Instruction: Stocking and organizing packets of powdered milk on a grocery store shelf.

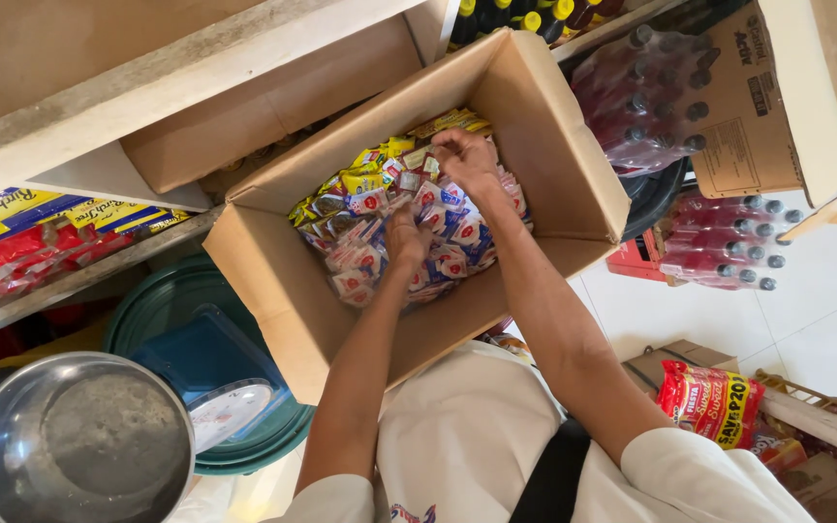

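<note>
An open cardboard box lies tilted in front of me, full of small sachet packs in red, white, blue and yellow. Both my hands are inside it. My left hand is pushed down among the red and white sachets near the box's middle, its fingers buried and hidden. My right hand is further back, fingers curled around some sachets near the yellow packs.
Shelves at left hold snack packets. A metal pot and green and blue tubs stand lower left. Shrink-wrapped bottles and another carton sit at right, a red noodle bag in a basket lower right.
</note>
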